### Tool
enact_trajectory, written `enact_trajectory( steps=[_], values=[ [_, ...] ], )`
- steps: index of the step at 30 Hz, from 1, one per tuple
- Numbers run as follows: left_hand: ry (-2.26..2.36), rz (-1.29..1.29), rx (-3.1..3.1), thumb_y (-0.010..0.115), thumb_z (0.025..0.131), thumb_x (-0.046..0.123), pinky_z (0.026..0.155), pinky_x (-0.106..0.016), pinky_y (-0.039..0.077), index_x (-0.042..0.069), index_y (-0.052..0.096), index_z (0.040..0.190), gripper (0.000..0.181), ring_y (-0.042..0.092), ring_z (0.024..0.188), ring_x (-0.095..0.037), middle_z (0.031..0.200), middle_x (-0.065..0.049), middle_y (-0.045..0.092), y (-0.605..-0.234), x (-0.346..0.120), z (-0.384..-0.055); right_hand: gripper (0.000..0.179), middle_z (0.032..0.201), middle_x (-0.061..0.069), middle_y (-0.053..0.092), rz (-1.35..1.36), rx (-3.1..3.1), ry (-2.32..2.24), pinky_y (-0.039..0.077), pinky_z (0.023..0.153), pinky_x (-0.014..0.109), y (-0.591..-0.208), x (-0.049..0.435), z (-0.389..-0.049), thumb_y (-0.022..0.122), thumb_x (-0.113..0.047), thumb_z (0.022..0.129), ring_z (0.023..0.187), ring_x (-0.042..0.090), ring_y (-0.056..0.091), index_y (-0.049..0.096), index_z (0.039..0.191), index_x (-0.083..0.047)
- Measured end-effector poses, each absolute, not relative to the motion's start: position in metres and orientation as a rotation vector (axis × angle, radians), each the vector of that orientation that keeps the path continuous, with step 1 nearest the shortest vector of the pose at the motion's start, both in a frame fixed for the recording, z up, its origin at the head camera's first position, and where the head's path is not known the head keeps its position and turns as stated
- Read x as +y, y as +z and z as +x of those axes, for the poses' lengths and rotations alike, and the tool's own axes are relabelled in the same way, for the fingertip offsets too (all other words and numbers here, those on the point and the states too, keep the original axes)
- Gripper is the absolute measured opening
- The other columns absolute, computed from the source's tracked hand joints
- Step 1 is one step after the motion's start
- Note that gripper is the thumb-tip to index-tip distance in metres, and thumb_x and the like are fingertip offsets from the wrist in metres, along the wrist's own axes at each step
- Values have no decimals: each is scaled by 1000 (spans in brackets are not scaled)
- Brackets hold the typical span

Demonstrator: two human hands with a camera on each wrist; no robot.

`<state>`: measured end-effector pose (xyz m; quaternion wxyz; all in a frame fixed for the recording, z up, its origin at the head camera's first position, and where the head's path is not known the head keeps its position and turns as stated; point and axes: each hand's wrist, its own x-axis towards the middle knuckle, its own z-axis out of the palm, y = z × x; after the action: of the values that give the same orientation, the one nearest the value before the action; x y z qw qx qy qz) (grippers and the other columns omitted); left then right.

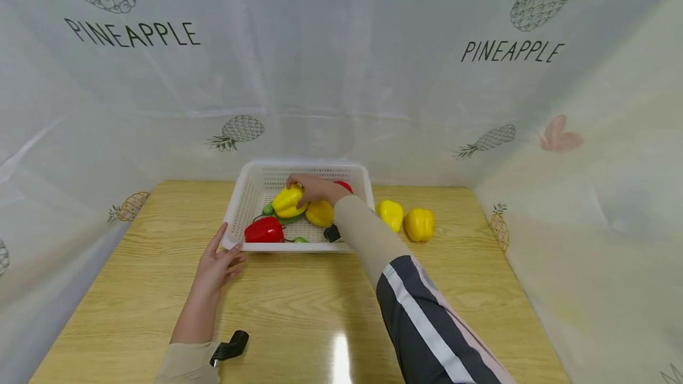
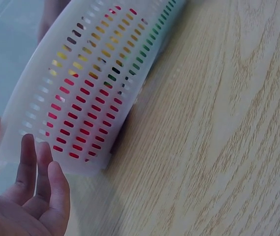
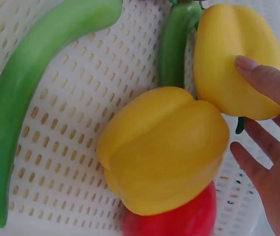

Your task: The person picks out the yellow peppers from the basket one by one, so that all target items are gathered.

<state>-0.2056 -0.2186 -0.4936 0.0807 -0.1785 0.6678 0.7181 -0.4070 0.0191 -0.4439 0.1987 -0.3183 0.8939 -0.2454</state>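
My right hand reaches into a white perforated basket and holds a yellow bell pepper between thumb and fingers. In the right wrist view, the thumb lies across the held pepper's side. Another yellow bell pepper sits beside it, overlapping a red one. A long curved green vegetable lies on the basket floor. At the basket's front left corner rests my left hand, its fingers loosely bent against the wall in the left wrist view. A red bell pepper lies near that corner.
Two yellow bell peppers, one nearer the basket and one farther right, stand on the wooden table. Behind the basket hangs a pale curtain printed with pineapples.
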Motion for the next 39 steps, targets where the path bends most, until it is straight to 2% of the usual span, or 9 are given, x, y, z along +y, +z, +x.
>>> enact_trajectory(
  steps=[6, 16, 19, 25, 35, 39],
  values=[
    [2143, -543, 1989, 64, 96, 28, 77, -28, 54, 42, 15, 155, 78, 66, 85, -9, 142, -13, 44, -493, -217, -206, 53, 136, -2, 50, -942, 2493, -667, 33, 106, 33, -431, 29, -405, 78, -10, 84, 121, 16, 44, 53, 128, -23],
    [2149, -560, 1979, 65, 96, 27, 78, -28, 54, 44, 17, 154, 77, 66, 84, -8, 143, -12, 43, -493, -215, -208, 66, 141, -4, 47, -978, 2435, -687, 32, 109, 34, -416, 48, -394, 76, -7, 85, 124, 16, 42, 47, 142, -21],
    [2149, -556, 1983, 64, 96, 26, 77, -28, 55, 43, 17, 155, 77, 66, 84, -8, 138, -9, 48, -493, -215, -208, 68, 143, -3, 45, -980, 2436, -650, 29, 110, 36, -410, 54, -388, 75, -6, 85, 127, 17, 40, 46, 144, -20],
    [2180, -547, 1955, 63, 97, 22, 76, -29, 55, 43, 18, 155, 77, 67, 82, -9, 118, 2, 61, -492, -216, -207, 67, 146, -2, 43, -1015, 2453, -586, 29, 110, 36, -400, 66, -380, 75, -6, 85, 129, 17, 39, 45, 145, -19],
    [2172, -579, 1929, 66, 95, 24, 75, -27, 55, 45, 17, 154, 80, 67, 83, -9, 114, 6, 61, -493, -218, -205, 67, 144, 2, 40, -1092, 2479, -450, 33, 107, 36, -391, 86, -368, 74, -9, 86, 127, 18, 40, 45, 145, -17],
    [2168, -580, 1932, 66, 95, 25, 76, -27, 55, 45, 17, 154, 80, 67, 82, -8, 114, 8, 60, -493, -217, -205, 69, 141, 5, 40, -1107, 2498, -393, 36, 104, 39, -387, 98, -361, 75, -10, 85, 123, 20, 42, 44, 146, -21]
  ],
)
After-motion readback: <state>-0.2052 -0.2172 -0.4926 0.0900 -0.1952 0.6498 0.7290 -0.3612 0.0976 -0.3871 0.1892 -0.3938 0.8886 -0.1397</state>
